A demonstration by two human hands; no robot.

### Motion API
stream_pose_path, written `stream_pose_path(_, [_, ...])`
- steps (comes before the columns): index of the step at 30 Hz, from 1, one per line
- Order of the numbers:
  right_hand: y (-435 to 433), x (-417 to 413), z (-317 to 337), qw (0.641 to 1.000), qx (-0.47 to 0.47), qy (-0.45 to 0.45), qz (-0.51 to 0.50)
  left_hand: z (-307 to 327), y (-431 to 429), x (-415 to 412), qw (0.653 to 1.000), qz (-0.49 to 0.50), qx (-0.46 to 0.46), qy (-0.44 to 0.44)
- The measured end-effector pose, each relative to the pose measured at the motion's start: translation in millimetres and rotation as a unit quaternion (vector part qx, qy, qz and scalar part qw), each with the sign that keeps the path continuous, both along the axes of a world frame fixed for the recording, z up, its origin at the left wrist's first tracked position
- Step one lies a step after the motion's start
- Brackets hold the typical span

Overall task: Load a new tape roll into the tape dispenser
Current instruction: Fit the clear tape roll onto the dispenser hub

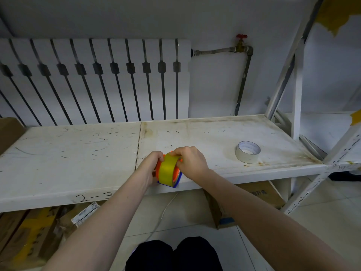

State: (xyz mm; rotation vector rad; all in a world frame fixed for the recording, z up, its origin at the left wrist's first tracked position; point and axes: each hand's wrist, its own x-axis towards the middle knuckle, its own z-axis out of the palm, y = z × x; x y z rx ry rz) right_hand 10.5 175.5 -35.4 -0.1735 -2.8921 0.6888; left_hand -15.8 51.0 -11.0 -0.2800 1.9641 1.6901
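A yellow tape roll (166, 171) sits in an orange and blue tape dispenser (176, 179) at the front edge of the white shelf (78, 153). My left hand (151, 166) grips the dispenser from its left side. My right hand (190, 160) is closed over the top right of the roll and the dispenser's orange part. Both hands hide much of the dispenser. A white, nearly used-up tape roll (247, 152) lies flat on the shelf to the right, apart from my hands.
A radiator (93, 79) and a pipe with a red valve (241, 39) line the wall behind the shelf. The rack's upright posts (297, 90) stand at the right. Cardboard boxes (259, 194) lie under the shelf. My knees (173, 255) are below.
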Motion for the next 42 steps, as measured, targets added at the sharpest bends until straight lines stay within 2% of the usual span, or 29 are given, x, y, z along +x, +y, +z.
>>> stream_pose_path(8, [-1.9,-0.2,-0.4,1.0,0.007,0.004,-0.01,2.1,-3.1,1.8,1.0,-0.001,0.007,-0.029])
stream_pose_path(20, [2.2,1.9,-2.0,1.0,-0.013,0.002,-0.008,3.1,-2.7,1.7,0.999,-0.029,-0.019,0.017])
stream_pose_path(33, [1.3,0.3,-5.1,0.999,-0.027,0.013,-0.017,-3.7,-0.4,-2.9,1.0,-0.002,-0.017,0.023])
stream_pose_path(42, [0.8,-1.8,-6.1,1.0,-0.022,0.018,-0.006,-16.1,-7.8,1.7,0.999,0.0,0.032,-0.002])
